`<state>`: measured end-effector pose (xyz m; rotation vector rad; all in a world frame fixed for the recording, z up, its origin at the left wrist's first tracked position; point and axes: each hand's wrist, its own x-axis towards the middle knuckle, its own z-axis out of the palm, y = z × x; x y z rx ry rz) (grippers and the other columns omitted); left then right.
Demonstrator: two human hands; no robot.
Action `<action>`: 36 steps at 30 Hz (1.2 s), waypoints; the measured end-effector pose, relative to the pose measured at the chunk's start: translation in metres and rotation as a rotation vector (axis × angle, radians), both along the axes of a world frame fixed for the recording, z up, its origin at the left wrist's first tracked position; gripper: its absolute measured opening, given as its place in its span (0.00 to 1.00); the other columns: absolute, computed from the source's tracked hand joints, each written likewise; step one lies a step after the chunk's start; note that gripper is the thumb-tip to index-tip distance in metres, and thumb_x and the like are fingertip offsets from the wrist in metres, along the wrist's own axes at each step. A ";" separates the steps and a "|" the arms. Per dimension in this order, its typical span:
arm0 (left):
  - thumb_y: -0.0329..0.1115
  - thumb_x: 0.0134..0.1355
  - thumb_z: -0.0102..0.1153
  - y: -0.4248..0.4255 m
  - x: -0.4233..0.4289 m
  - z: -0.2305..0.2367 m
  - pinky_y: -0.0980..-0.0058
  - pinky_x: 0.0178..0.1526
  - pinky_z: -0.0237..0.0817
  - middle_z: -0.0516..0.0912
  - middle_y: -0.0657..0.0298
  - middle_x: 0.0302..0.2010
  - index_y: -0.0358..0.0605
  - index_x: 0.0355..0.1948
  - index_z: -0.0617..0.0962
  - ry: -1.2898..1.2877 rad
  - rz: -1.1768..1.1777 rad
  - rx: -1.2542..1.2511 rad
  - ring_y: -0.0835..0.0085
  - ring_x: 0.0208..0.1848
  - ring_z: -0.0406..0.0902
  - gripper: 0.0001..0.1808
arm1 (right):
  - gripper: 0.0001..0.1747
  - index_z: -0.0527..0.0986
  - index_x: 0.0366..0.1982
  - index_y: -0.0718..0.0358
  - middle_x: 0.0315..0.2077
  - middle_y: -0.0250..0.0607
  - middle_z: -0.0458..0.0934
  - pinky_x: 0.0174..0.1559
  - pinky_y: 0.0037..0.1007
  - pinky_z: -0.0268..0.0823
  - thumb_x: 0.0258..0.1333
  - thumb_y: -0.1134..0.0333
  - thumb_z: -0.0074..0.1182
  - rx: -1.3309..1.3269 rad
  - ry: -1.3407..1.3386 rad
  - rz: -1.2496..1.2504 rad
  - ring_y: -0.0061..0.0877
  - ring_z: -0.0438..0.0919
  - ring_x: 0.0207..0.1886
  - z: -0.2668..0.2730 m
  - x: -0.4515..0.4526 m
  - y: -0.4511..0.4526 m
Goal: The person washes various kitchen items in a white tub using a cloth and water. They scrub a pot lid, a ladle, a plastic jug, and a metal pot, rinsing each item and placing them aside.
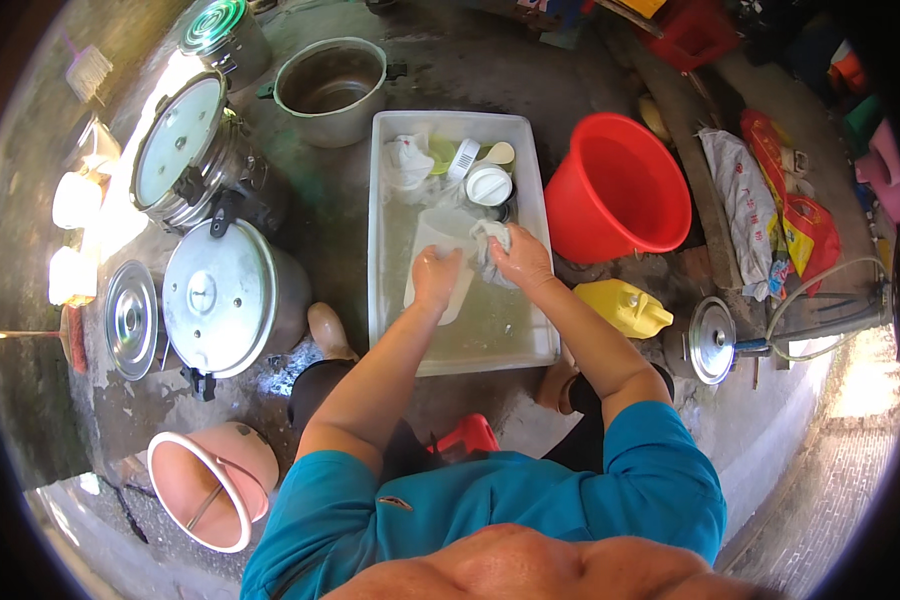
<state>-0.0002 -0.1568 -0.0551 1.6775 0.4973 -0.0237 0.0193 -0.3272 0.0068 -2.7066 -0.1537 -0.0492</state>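
Observation:
In front of me stands a white rectangular plastic tub [376,247] holding cloudy water. My left hand [436,277] grips a translucent plastic container [441,223] that lies tilted in the water. A wet, pale cloth [486,238] is bunched in my right hand [523,256], close to the container's right side. At the tub's far end, a round white lid [488,185] sits above something dark. Near it are a white ring-shaped cap [463,158], a cream-coloured scoop or spoon [501,153], a greenish dish [441,153] and a crumpled whitish item [409,160], perhaps a cloth or bag.
A red bucket [630,187] leans beside the tub's right wall, with a yellow jug [622,308] nearer me. Lidded metal pots [220,298] line the left, and an open pot [331,86] stands beyond. A pink bucket [214,484] lies at lower left.

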 end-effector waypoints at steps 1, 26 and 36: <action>0.43 0.56 0.63 0.000 0.000 -0.006 0.62 0.40 0.69 0.84 0.48 0.37 0.29 0.45 0.78 0.011 0.062 -0.037 0.58 0.37 0.81 0.25 | 0.27 0.74 0.48 0.67 0.42 0.55 0.79 0.51 0.38 0.69 0.58 0.51 0.51 0.116 0.033 -0.098 0.45 0.78 0.48 -0.016 -0.006 -0.010; 0.53 0.75 0.29 0.033 0.033 0.014 0.76 0.21 0.58 0.65 0.66 0.20 0.40 0.33 0.67 0.480 0.355 -1.301 0.76 0.18 0.59 0.26 | 0.32 0.59 0.65 0.64 0.59 0.50 0.61 0.49 0.30 0.72 0.60 0.66 0.52 0.654 0.124 -0.216 0.30 0.79 0.48 0.054 -0.066 -0.065; 0.51 0.74 0.31 0.031 0.029 -0.015 0.76 0.20 0.57 0.63 0.68 0.19 0.40 0.34 0.66 0.483 0.374 -1.087 0.76 0.17 0.59 0.24 | 0.35 0.59 0.63 0.64 0.61 0.55 0.58 0.58 0.36 0.66 0.56 0.63 0.56 0.481 0.131 -0.149 0.41 0.77 0.51 0.042 -0.045 -0.096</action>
